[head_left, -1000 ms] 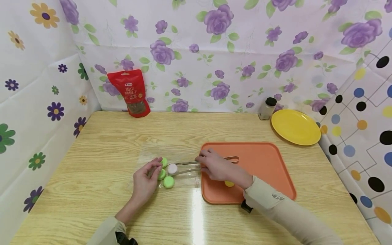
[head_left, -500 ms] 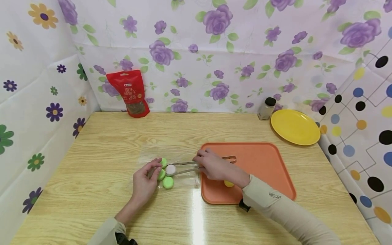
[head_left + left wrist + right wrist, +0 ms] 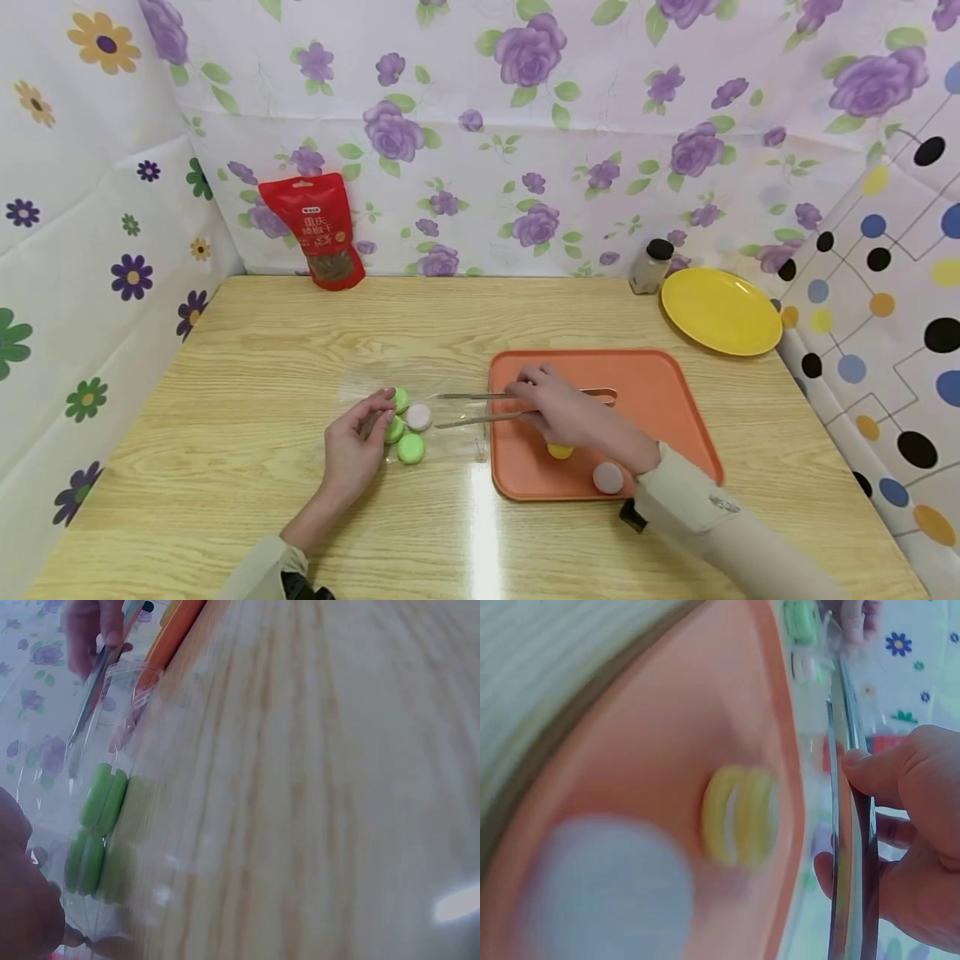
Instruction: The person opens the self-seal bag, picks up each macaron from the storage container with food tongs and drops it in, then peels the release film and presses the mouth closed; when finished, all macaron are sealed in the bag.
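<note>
My left hand [image 3: 355, 446] pinches the edge of a clear plastic bag [image 3: 457, 446] lying on the table. Several green macarons [image 3: 411, 448] and one pale macaron [image 3: 418, 417] are grouped at the bag, beside the fingers, which partly cover two green ones. My right hand [image 3: 551, 404] holds metal tongs [image 3: 480, 418] over the left part of the orange tray [image 3: 645, 375]. The tong tips point left, spread apart with nothing between them, just right of the pale macaron. On the tray sit a yellow macaron [image 3: 739, 816] and another pale macaron [image 3: 608, 477], blurred in the right wrist view.
A red pouch [image 3: 318, 233] stands at the back left against the flowered cloth. At the back right are a small black-lidded jar [image 3: 651, 268] and a yellow plate [image 3: 722, 312]. Patterned cloth rises on both sides of the wooden table [image 3: 300, 325].
My right hand and the tongs have drawn back to the right, leaving the pale macaron at the bag. A pale macaron on the tray has come into view. The left hand stays put.
</note>
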The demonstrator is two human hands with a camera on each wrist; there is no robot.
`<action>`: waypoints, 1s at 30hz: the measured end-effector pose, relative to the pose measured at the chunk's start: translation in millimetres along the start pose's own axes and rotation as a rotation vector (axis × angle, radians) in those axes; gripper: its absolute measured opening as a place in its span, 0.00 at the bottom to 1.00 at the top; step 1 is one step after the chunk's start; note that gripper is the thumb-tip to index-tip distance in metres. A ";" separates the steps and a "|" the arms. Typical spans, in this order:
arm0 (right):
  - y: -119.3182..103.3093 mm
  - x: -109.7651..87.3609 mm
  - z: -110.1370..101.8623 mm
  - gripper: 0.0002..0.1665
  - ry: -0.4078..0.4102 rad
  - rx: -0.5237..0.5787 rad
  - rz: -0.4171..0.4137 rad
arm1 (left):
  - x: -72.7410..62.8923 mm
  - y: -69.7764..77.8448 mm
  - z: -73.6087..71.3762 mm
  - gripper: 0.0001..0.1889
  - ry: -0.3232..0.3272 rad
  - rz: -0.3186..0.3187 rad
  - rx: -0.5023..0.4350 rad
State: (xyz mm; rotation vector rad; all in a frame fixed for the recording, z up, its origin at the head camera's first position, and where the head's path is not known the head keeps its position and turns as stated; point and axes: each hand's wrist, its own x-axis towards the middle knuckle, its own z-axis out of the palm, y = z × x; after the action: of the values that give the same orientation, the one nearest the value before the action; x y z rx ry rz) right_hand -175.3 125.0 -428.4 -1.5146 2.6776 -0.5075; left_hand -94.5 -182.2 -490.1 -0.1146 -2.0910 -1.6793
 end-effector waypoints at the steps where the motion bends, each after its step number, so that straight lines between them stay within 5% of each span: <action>1: 1.6 -6.7 -2.0 0.20 0.001 0.007 0.019 | -0.1 0.0 0.2 0.04 0.000 -0.001 0.005; 19: 35.4 -139.8 -24.5 0.25 0.158 0.017 0.153 | 1.2 1.5 0.1 0.04 -0.001 -0.002 -0.018; 30: 45.6 -169.4 -16.8 0.29 0.198 0.002 0.108 | 0.0 2.0 1.3 0.04 0.010 0.016 -0.013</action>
State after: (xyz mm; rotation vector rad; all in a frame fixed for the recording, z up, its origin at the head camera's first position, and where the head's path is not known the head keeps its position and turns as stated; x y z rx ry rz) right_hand -126.7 293.1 -449.1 -1.3766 2.8846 -0.6874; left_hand -94.1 -180.5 -488.5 -0.1261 -2.0669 -1.6813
